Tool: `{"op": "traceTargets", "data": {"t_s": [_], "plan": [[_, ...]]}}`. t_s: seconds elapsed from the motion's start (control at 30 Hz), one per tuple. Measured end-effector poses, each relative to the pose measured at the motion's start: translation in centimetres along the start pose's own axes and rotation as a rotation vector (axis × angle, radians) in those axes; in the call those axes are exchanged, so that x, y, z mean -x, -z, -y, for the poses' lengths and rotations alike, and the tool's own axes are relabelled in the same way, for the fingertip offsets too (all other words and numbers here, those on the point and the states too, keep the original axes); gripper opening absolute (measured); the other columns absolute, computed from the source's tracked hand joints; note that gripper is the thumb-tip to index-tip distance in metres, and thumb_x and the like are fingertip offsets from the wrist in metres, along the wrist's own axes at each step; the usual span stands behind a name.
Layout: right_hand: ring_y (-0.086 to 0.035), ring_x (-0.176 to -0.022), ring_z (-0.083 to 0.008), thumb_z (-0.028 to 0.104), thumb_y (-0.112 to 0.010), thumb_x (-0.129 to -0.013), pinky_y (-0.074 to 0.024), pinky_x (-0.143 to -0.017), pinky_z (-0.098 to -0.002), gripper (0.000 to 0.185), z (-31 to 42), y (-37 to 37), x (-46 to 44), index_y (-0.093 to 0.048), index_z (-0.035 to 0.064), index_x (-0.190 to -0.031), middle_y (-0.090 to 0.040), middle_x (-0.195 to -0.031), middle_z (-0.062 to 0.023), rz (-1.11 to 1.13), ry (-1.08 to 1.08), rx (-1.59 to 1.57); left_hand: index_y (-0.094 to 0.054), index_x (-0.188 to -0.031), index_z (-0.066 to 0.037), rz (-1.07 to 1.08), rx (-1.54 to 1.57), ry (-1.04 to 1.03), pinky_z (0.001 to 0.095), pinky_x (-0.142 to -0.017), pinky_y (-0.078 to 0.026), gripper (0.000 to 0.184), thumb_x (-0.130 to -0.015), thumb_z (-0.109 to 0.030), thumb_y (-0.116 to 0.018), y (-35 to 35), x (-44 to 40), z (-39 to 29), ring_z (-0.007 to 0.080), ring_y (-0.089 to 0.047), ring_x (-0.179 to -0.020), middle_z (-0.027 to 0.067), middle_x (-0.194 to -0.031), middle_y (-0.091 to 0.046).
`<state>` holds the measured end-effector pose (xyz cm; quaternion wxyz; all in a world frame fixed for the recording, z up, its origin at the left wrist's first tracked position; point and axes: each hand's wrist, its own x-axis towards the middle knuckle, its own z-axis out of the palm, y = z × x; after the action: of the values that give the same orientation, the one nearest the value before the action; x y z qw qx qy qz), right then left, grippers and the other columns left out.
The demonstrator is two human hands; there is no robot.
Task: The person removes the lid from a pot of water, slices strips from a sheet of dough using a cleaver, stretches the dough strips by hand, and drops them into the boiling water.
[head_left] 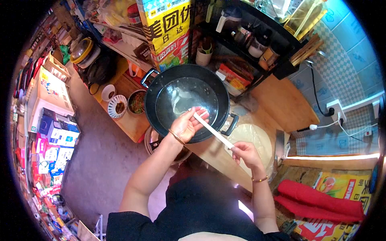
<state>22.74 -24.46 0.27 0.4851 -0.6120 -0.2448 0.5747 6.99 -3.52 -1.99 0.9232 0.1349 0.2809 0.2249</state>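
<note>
Over the near side of a black wok (157, 86), in the head view, the left hand (188, 125) is turned palm up, its fingers loosely extended and slightly parted, with one end of a long white strip (213, 131) lying against them; whether the thumb presses on it cannot be made out. The right hand (246, 154) is outside the wok, its thumb and fingers closed in a pinch on the other end. Between the hands the strip runs straight and slants across the wok's rim.

The wok has a looped handle on either side and holds a cloudy liquid (201, 94), with pale, folded pieces (177, 99) in it. Beside it, near the right hand, a large, pale round sheet (255, 140) lies on the wooden desk (209, 152). A shiny metal pot (151, 138) shows partly below the wok's near left edge.

On the other side of the wok, a wooden surface (130, 126) carries a small white bowl (107, 92), a white bowl with dark stripes (113, 113) holding something brown, and a dark bowl (132, 110) with green and red bits. Beyond the wok stand a yellow printed panel (169, 36) and a black shelf (277, 30) with jars and containers. A folded red cloth (321, 201) lies on printed yellow sheets (350, 188) to the right.
</note>
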Motion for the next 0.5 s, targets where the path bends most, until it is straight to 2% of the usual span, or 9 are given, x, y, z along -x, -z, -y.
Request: {"op": "traceTargets", "data": {"t_s": [0.1,0.13,0.17,0.23,0.3,0.33,0.37,0.47,0.5], "plan": [[-0.049,-0.044,-0.0061,0.017,-0.054,-0.086,-0.0373,-0.04,-0.0169,0.019,0.8,-1.7,-1.1,-0.059,-0.0005,-0.09,-0.059,-0.066,-0.0034,-0.021,0.058,-0.165,-0.045,-0.11,0.003,0.065,0.141,0.053,0.0427,-0.092,-0.041,0.046,-0.09,-0.038,-0.041,-0.7,-0.1,0.0,0.0306,-0.05,-0.107,0.0182,-0.109,-0.053],[-0.053,-0.052,-0.0082,0.014,-0.05,-0.088,-0.0414,-0.045,-0.0182,0.02,1.1,-2.1,-1.6,-0.056,-0.0021,-0.098,-0.06,-0.07,-0.0058,0.02,0.095,-0.196,-0.043,-0.112,0.008,0.179,0.213,0.315,0.043,-0.095,-0.038,0.063,-0.086,-0.05,-0.039,-0.1,-0.3,0.7,0.0302,-0.049,-0.109,0.0183,-0.109,-0.053],[-0.053,-0.052,-0.0082,0.014,-0.05,-0.088,-0.0414,-0.045,-0.0182,0.02,1.1,-2.5,-2.1,-0.056,-0.0021,-0.098,-0.06,-0.07,-0.0058,0.022,0.099,-0.191,-0.043,-0.111,0.011,0.165,0.198,0.442,0.0409,-0.088,-0.042,0.072,-0.084,-0.056,-0.038,0.4,-0.5,2.3,0.0279,-0.053,-0.099,0.0158,-0.106,-0.055],[-0.055,-0.058,-0.0082,0.012,-0.049,-0.088,-0.0424,-0.05,-0.0189,0.022,1.2,-3.3,-3.1,-0.055,-0.0025,-0.103,-0.061,-0.075,-0.005,0.002,0.143,-0.206,-0.048,-0.109,0.006,0.451,0.219,0.513,0.0348,-0.078,-0.045,0.064,-0.086,-0.052,-0.039,0.6,0.4,5.3,0.0228,-0.055,-0.086,0.0127,-0.101,-0.057],[-0.056,-0.063,-0.0087,0.012,-0.049,-0.088,-0.0443,-0.056,-0.0199,0.023,2.9,-4.0,-2.6,-0.055,-0.0026,-0.105,-0.061,-0.077,-0.0044,0.04,0.127,-0.181,-0.052,-0.106,0.003,0.378,-0.095,0.292,0.029,-0.07,-0.045,0.05,-0.09,-0.043,-0.039,-1.1,1.7,6.0,0.0176,-0.054,-0.078,0.0108,-0.096,-0.058],[-0.056,-0.063,-0.0089,0.012,-0.05,-0.087,-0.0449,-0.057,-0.0204,0.022,2.8,-4.0,-2.4,-0.056,-0.0028,-0.103,-0.061,-0.077,-0.0045,0.025,0.117,-0.1,-0.053,-0.106,0.0,0.198,-0.235,0.097,0.0266,-0.069,-0.045,0.037,-0.092,-0.031,-0.041,-1.7,1.5,6.6,0.016,-0.055,-0.08,0.0106,-0.097,-0.058],[-0.056,-0.063,-0.0091,0.011,-0.051,-0.087,-0.0454,-0.059,-0.021,0.021,2.7,-4.0,-2.2,-0.057,-0.0031,-0.101,-0.061,-0.077,-0.0046,0.011,0.108,-0.019,-0.051,-0.106,0.001,0.121,-0.24,0.038,0.0296,-0.074,-0.048,0.031,-0.092,-0.025,-0.042,-2.4,1.7,6.2,0.0195,-0.057,-0.086,0.0122,-0.098,-0.058],[-0.055,-0.059,-0.0081,0.012,-0.054,-0.085,-0.0454,-0.054,-0.0206,0.018,0.8,-2.2,-2.1,-0.06,-0.0031,-0.093,-0.06,-0.072,-0.0034,-0.021,0.125,0.077,-0.047,-0.107,0.002,0.063,-0.138,0.054,0.0367,-0.084,-0.048,0.03,-0.091,-0.023,-0.043,-2.8,1.5,4.8,0.0255,-0.058,-0.095,0.0156,-0.098,-0.058],[-0.054,-0.056,-0.0072,0.013,-0.056,-0.085,-0.0452,-0.052,-0.0204,0.018,0.5,-1.9,-1.8,-0.061,-0.003,-0.091,-0.059,-0.069,-0.0019,-0.03,0.107,0.136,-0.048,-0.106,0.002,0.047,-0.108,0.049,0.0366,-0.081,-0.05,0.029,-0.091,-0.022,-0.043,-2.9,1.3,4.5,0.0261,-0.059,-0.092,0.0155,-0.097,-0.058]]}}
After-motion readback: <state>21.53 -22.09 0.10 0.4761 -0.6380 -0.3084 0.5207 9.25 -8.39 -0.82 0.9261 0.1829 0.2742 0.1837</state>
